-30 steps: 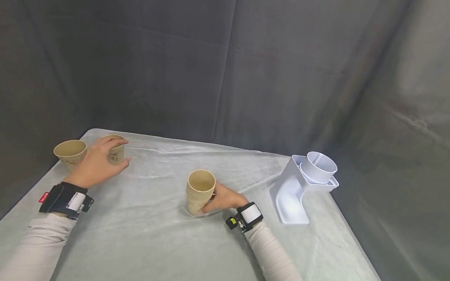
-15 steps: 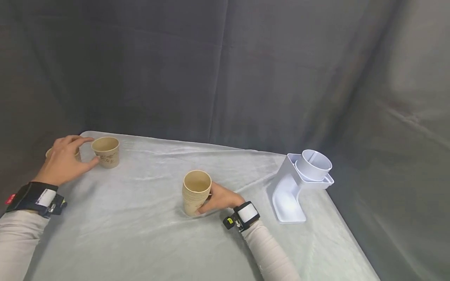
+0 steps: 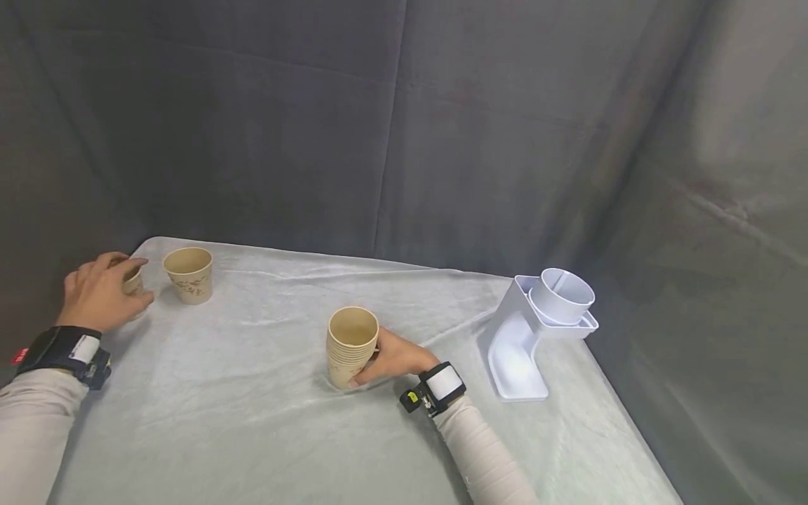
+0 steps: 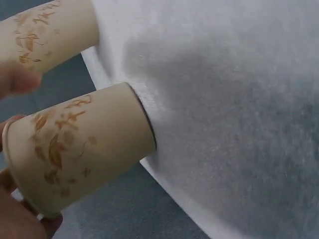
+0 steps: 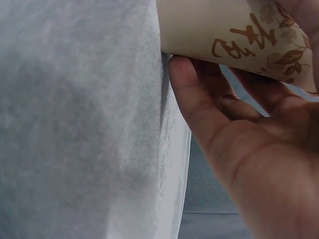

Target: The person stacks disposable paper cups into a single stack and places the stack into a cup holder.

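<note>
My right hand grips a stack of nested beige paper cups, upright near the table's middle. In the right wrist view, its fingers lie along the printed cup wall. At the far left, my left hand is spread around a single paper cup, mostly hidden behind it in the head view. The left wrist view shows fingertips by that cup's rim, while the thumb stands apart from its wall. Another upright paper cup is just right of the left hand.
A white plastic dispenser-like piece with a curved chute and a round ring on top stands at the right. Pale cloth covers the table. Dark grey curtains hang behind and beside it.
My left hand has moved left, from near the right-hand single cup to around the leftmost one, its thumb drawing nearer. My right hand keeps its hold on the stack. The view has shifted slightly.
</note>
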A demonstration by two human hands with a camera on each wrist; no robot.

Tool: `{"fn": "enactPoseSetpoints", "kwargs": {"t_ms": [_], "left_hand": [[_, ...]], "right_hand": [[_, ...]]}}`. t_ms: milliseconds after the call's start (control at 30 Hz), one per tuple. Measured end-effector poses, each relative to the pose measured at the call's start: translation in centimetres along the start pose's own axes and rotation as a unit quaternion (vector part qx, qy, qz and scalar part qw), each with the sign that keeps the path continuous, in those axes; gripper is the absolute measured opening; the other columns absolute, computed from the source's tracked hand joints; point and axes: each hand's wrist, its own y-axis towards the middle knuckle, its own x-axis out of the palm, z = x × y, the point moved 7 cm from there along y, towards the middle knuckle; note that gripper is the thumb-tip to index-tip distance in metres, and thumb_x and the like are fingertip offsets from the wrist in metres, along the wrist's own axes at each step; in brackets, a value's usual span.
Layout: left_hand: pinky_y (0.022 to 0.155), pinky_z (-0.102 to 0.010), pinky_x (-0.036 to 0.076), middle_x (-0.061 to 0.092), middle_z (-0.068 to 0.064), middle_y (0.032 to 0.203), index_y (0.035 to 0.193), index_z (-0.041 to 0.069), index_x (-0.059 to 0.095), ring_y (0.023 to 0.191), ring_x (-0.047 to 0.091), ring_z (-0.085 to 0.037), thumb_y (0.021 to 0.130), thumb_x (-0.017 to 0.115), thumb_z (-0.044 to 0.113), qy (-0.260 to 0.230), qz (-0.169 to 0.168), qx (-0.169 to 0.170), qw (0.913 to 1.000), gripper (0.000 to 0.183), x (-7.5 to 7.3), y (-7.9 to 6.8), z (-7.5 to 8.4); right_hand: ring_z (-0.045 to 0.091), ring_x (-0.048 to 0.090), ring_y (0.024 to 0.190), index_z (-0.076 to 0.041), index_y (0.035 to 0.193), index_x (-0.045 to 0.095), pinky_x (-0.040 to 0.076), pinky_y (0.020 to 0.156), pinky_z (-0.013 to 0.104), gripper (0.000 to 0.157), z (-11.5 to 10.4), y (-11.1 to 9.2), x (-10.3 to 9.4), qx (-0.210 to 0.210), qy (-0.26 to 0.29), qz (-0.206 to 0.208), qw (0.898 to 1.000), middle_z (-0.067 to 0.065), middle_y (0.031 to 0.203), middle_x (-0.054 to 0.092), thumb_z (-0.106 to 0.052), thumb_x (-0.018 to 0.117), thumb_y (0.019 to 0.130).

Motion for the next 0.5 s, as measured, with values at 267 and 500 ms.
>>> {"fn": "enactPoseSetpoints", "kwargs": {"t_ms": [267,500], "left_hand": [[0.097,-0.072,0.004,0.027,-0.033,0.128,0.12,0.0,0.048,0.126,0.005,-0.057,0.076,0.06,0.017,-0.011,0.011,-0.03,0.9994,0.048,0.2,0.6,-0.7],[0.09,-0.073,0.013,0.029,-0.034,0.128,0.118,0.0,0.047,0.124,0.017,-0.056,0.078,0.054,0.012,-0.005,0.018,-0.052,0.9985,0.042,-0.1,0.8,-1.3]], "right_hand": [[0.013,0.054,0.108,-0.011,0.124,0.045,0.045,0.092,0.033,0.073,-0.2,0.0,0.1,-0.003,-0.005,-0.003,1.0,0.003,0.117,0.058,-0.004,0.08,0.061],[0.013,0.054,0.108,-0.011,0.125,0.045,0.044,0.093,0.033,0.073,-0.2,0.2,0.1,-0.002,-0.004,-0.005,1.0,0.003,0.118,0.057,-0.004,0.08,0.061]]}}
